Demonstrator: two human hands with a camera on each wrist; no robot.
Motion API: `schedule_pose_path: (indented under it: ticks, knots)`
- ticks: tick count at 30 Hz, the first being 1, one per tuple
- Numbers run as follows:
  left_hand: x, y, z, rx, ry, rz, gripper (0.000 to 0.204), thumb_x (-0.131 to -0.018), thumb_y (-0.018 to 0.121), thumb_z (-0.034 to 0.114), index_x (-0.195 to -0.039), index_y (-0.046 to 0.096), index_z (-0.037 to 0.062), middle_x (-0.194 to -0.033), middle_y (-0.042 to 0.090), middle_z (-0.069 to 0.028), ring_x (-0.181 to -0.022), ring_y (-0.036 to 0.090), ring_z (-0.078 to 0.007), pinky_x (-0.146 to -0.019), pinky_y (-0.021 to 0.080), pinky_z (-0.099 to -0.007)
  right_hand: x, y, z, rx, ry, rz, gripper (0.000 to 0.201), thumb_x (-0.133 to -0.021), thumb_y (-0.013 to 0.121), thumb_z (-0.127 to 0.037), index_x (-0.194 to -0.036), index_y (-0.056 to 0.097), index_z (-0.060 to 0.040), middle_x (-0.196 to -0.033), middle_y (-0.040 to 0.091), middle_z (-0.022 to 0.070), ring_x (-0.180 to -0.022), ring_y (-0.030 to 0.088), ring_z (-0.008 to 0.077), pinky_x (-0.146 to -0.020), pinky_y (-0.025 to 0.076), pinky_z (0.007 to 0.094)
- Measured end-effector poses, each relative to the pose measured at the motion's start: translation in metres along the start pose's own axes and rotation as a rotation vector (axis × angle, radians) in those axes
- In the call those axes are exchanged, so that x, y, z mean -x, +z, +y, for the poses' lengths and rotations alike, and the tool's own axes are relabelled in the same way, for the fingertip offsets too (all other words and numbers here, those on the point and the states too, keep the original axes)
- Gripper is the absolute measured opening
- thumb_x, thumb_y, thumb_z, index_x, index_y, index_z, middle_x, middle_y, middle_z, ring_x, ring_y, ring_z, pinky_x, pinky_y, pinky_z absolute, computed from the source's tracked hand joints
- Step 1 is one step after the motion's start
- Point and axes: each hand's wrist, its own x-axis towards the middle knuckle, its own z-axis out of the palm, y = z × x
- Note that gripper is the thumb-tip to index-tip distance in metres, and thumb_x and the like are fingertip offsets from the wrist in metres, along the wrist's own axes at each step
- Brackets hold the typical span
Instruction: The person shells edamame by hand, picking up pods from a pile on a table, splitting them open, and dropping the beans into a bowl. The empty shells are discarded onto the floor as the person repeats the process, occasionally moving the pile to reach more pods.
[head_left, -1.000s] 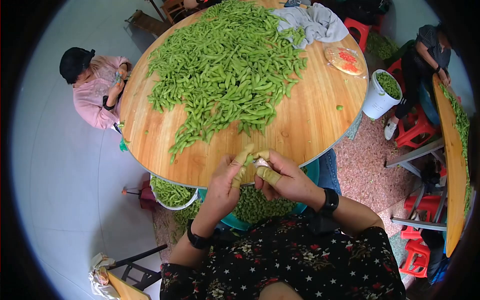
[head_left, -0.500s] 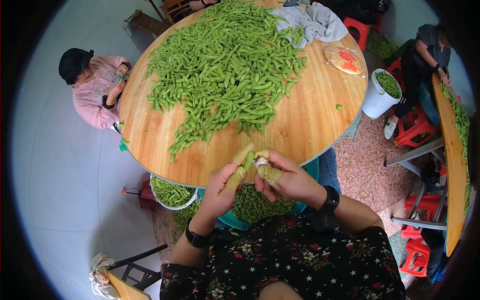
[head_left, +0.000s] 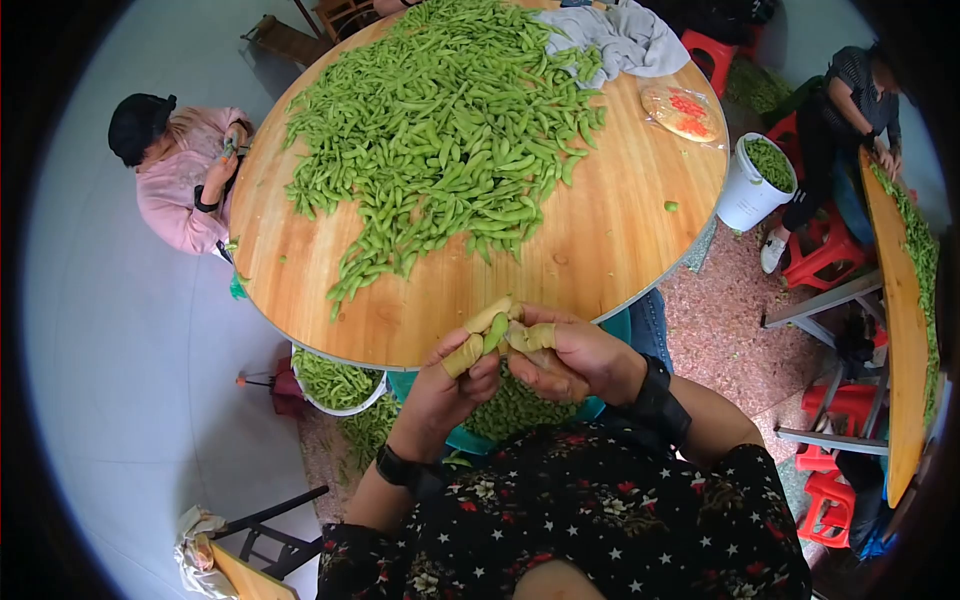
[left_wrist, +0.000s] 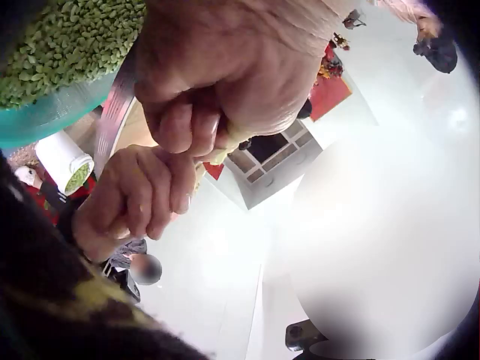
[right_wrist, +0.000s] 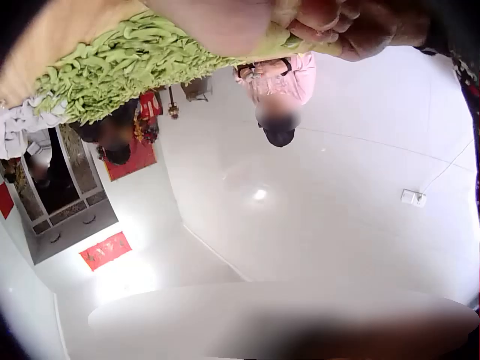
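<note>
In the head view, my left hand (head_left: 448,385) pinches a green edamame pod (head_left: 495,332) between thumb and forefinger, both wrapped in yellow covers. My right hand (head_left: 590,358) meets it from the other side, its own yellow-covered thumb and forefinger closed in at the pod's edge. Below the hands is a teal basin (head_left: 402,384) with shelled green beans (head_left: 520,408) in it. The left wrist view shows both hands from beneath with fingers curled, and there the pod is mostly hidden. A large heap of unshelled pods (head_left: 440,130) lies on the round wooden table (head_left: 610,250).
A white bucket of pods (head_left: 340,408) stands under the table edge at left. Farther right is another white bucket (head_left: 748,190). A grey cloth (head_left: 640,40) and a bagged round item (head_left: 683,112) lie on the table. A person in pink (head_left: 180,200) sits at left.
The hands have drawn together; my right hand has turned inward against the pod. More of the pod shows above the left thumb than a second ago. The head view has shifted slightly.
</note>
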Motion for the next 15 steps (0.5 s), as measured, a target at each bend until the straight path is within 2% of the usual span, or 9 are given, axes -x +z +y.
schedule_pose_path:
  ticks: [1, 2, 4, 5, 7, 8, 11, 14, 15]
  knots:
    - [-0.001, -0.002, -0.001, 0.149, -0.045, -0.035, 0.047, -0.097, 0.052, 0.024, -0.139, 0.042, 0.0039, -0.069, 0.043, 0.0039, -0.052, 0.033, -0.0048, -0.049, 0.027, -0.0181, -0.001, -0.001, 0.000, -0.071, 0.003, -0.050, 0.020, -0.100, 0.043, -0.019, -0.115, 0.048, -0.0079, -0.067, 0.057, 0.0061, -0.038, 0.046, 0.0102, -0.036, 0.036, 0.0231]
    - [-0.001, 0.000, 0.000, 0.150, -0.045, -0.035, 0.047, -0.097, 0.052, 0.024, -0.139, 0.042, 0.0039, -0.069, 0.043, 0.0039, -0.052, 0.033, -0.0048, -0.049, 0.027, -0.0181, 0.000, -0.002, -0.001, -0.070, 0.003, -0.049, 0.020, -0.100, 0.043, -0.019, -0.115, 0.048, -0.0079, -0.067, 0.057, 0.0061, -0.038, 0.046, 0.0102, -0.036, 0.036, 0.0231]
    - [-0.005, 0.008, 0.002, -0.446, 0.200, 0.130, 0.036, -0.094, 0.057, 0.015, -0.127, 0.053, 0.0029, -0.068, 0.050, 0.0005, -0.051, 0.041, -0.0073, -0.047, 0.034, -0.0204, 0.001, 0.000, -0.005, 0.075, -0.003, 0.117, 0.020, -0.100, 0.042, -0.020, -0.115, 0.048, -0.0074, -0.070, 0.059, 0.0066, -0.042, 0.051, 0.0123, -0.036, 0.038, 0.0241]
    - [-0.006, 0.007, 0.005, -0.447, 0.201, 0.129, 0.036, -0.094, 0.057, 0.015, -0.127, 0.053, 0.0029, -0.068, 0.050, 0.0005, -0.051, 0.041, -0.0073, -0.047, 0.034, -0.0204, 0.001, 0.004, -0.006, 0.077, -0.004, 0.115, 0.020, -0.100, 0.042, -0.020, -0.115, 0.048, -0.0074, -0.070, 0.059, 0.0066, -0.042, 0.051, 0.0123, -0.036, 0.038, 0.0241]
    - [-0.006, 0.005, 0.009, -1.471, 0.795, 0.175, 0.022, -0.088, 0.063, 0.005, -0.109, 0.061, 0.0002, -0.070, 0.058, -0.0049, -0.056, 0.052, -0.0106, -0.051, 0.044, -0.0236, 0.001, 0.014, -0.006, 0.269, -0.049, 0.222, 0.015, -0.100, 0.042, -0.018, -0.109, 0.048, -0.0075, -0.071, 0.058, 0.0064, -0.047, 0.056, 0.0128, -0.037, 0.040, 0.0244]
    - [-0.004, 0.008, 0.011, -1.473, 0.794, 0.181, 0.022, -0.088, 0.063, 0.005, -0.109, 0.061, 0.0002, -0.070, 0.058, -0.0049, -0.056, 0.052, -0.0106, -0.051, 0.044, -0.0236, 0.001, 0.018, -0.004, 0.270, -0.046, 0.218, 0.015, -0.100, 0.042, -0.018, -0.109, 0.048, -0.0075, -0.071, 0.058, 0.0064, -0.047, 0.056, 0.0128, -0.037, 0.040, 0.0244]
    - [-0.002, 0.017, 0.012, -1.689, 0.863, 0.203, 0.014, -0.082, 0.067, -0.001, -0.096, 0.063, -0.0001, -0.072, 0.062, -0.0087, -0.059, 0.057, -0.0128, -0.055, 0.048, -0.0262, 0.000, 0.023, -0.002, 0.488, -0.101, 0.264, 0.014, -0.100, 0.040, -0.017, -0.107, 0.048, -0.0066, -0.070, 0.057, 0.0051, -0.048, 0.058, 0.0127, -0.037, 0.041, 0.0244]
    - [-0.006, 0.007, 0.002, -1.611, 0.832, 0.243, 0.012, -0.086, 0.065, 0.005, -0.096, 0.062, 0.0002, -0.071, 0.060, -0.0070, -0.058, 0.055, -0.0123, -0.053, 0.046, -0.0252, 0.001, 0.022, -0.003, 0.570, -0.066, 0.288, 0.012, -0.099, 0.041, -0.015, -0.105, 0.048, -0.0072, -0.068, 0.057, 0.0040, -0.045, 0.055, 0.0119, -0.035, 0.039, 0.0243]
    - [-0.009, 0.005, -0.001, -1.427, 0.781, 0.239, 0.009, -0.089, 0.062, 0.006, -0.096, 0.061, -0.0001, -0.070, 0.058, -0.0055, -0.057, 0.055, -0.0120, -0.051, 0.046, -0.0252, 0.002, 0.023, -0.004, 0.571, -0.051, 0.298, 0.012, -0.099, 0.041, -0.015, -0.103, 0.049, -0.0079, -0.068, 0.057, 0.0035, -0.043, 0.054, 0.0113, -0.034, 0.038, 0.0241]
